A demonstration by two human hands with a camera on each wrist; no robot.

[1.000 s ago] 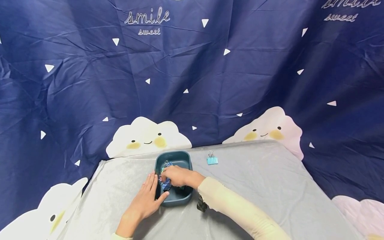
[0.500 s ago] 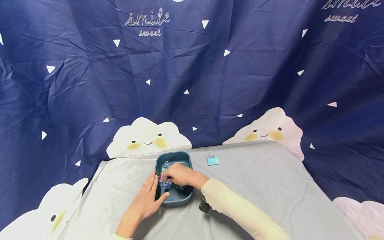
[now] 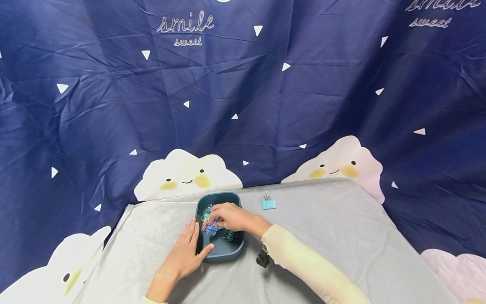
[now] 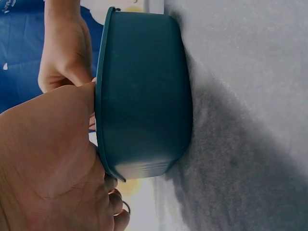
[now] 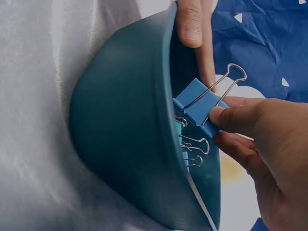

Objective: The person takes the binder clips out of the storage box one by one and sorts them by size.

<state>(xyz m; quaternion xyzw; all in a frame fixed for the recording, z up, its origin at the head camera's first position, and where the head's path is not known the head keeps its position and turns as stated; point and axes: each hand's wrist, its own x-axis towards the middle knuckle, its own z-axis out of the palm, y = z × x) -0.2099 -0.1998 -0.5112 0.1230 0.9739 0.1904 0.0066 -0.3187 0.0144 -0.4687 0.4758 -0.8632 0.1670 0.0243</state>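
Head view: a person's right hand dips into a tub on a cloth-covered desk, a blue clip pinched between thumb and fingers. The left hand rests along the tub's left wall, fingers straight and thumb spread toward the near corner; it touches the tub but holds no clip.

The blue clip lies between the two hands — directly under the right fingertips, rightward of the left hand and apart from it. The right hand is plainly the nearer. Right wrist view shows the clip at the tub's mouth, tilted, its long side slanting across the line of the rim. The thumb presses one end of the body, leaving the other end free; the wire loop points away from the tub's floor.

A teal clip lies on the desk beyond the tub's right side, its long side running left to right and its wires toward the backdrop. The right hand is nearer to this one too — the tub stands between it and the left. Inside the tub sit a green clip and a pink clip, among others partly hidden. Left wrist view shows none of them, only the tub's outer wall.
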